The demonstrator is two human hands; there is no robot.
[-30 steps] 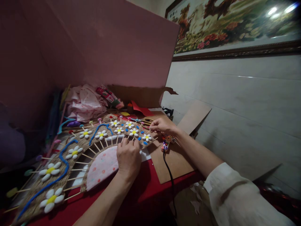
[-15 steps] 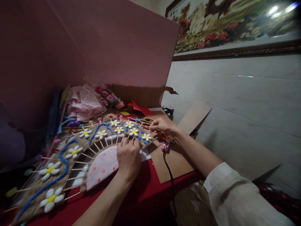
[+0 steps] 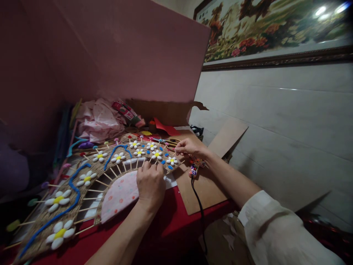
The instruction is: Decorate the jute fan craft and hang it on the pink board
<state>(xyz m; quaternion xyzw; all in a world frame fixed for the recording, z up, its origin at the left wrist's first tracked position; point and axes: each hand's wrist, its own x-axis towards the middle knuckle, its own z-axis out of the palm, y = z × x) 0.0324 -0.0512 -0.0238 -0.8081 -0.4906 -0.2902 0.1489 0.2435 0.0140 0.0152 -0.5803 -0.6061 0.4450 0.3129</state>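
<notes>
A fan-shaped craft [image 3: 70, 200] of twine and thin wooden sticks lies across the table, decorated with white daisies [image 3: 58, 200] with yellow centres, blue wavy strips and small blue dots. Coloured knobs top several sticks on its outer edge. My left hand [image 3: 151, 182] is closed over the craft's inner arc, by the pink spotted half-round panel [image 3: 120, 197]; its fingertips are hidden. At the right outer edge my right hand [image 3: 190, 148] pinches beside a stick's end. Whatever lies between those fingertips is too small to make out.
A flower-patterned tool [image 3: 194, 168] with a black cord [image 3: 199, 200] lies under my right wrist on a brown board [image 3: 201, 197]. Scissors [image 3: 171, 141], red paper [image 3: 166, 127] and crumpled pink cloth [image 3: 100, 119] are behind the craft. Red cloth [image 3: 176, 206] covers the table.
</notes>
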